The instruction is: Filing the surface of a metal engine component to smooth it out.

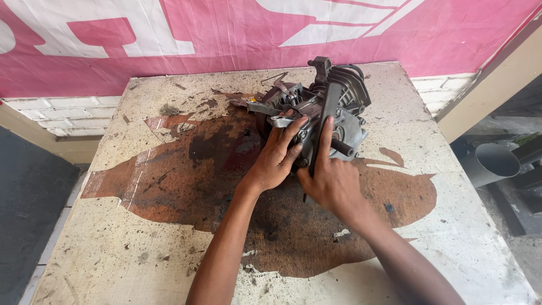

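Stained worktable (pixel 141 226), both hands (pixel 275 160) (pixel 332 182) on central engine block (pixel 339 96), far from edges.

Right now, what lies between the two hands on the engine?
In the head view, a dark flat bar runs up the engine between the left hand and the right hand.

Pink-and-white banner (pixel 226 34) behind the table (pixel 451 226)

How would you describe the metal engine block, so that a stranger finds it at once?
Look at the stained worktable below the pink banner. Near its far edge stands the grey engine block, finned on top, with a short shaft sticking out. Both hands touch it: left hand, right hand.
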